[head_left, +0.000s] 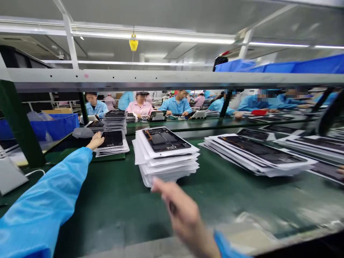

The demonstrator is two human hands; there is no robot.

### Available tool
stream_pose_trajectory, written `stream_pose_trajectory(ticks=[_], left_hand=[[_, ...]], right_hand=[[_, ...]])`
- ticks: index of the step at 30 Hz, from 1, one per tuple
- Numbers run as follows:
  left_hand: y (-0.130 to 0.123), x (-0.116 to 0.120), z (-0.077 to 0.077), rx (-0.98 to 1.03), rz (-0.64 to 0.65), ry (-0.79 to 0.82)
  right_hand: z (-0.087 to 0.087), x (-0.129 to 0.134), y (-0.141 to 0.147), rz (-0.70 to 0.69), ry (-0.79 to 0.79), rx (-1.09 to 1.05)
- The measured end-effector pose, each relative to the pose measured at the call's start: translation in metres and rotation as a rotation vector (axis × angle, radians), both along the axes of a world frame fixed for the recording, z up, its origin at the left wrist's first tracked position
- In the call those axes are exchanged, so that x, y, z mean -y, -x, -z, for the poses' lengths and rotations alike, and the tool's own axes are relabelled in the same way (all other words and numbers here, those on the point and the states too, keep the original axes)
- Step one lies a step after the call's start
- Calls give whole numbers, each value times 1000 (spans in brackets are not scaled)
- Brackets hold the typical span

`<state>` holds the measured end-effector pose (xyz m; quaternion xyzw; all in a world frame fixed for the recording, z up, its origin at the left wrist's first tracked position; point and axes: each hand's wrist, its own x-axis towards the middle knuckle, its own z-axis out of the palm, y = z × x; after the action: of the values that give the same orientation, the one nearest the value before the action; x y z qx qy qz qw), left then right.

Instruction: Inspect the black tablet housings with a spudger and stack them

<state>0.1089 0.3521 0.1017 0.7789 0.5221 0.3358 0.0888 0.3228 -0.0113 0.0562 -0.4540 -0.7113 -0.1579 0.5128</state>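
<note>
My left hand (95,141) reaches forward in a light blue sleeve, fingers spread and empty, close to the left edge of a short stack of dark tablet-like panels (111,143). My right hand (182,215) is blurred and sits just below the front of a taller stack (163,154), which has a dark panel with exposed circuitry lying on white sheets. The stack's sheets look loose and uneven. Nothing shows in my right hand. A wider stack of similar panels (258,154) lies to the right on the dark green work surface (113,204).
A grey metal shelf beam (172,79) crosses the view, with blue bins (301,66) on top. Another blue bin (53,127) stands at left, beside a white box (9,175). Co-workers (174,105) in smocks sit at a farther bench.
</note>
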Motion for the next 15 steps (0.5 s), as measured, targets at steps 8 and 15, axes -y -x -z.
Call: stream_pose_trajectory(ticks=[8,15], left_hand=[[-52,123,-3,-276,602,-448],[-101,175,-7,-392,730,-663]], right_hand=[[-77,-99,-117,160,264,439],[-70,-104,-110,184,350,583]])
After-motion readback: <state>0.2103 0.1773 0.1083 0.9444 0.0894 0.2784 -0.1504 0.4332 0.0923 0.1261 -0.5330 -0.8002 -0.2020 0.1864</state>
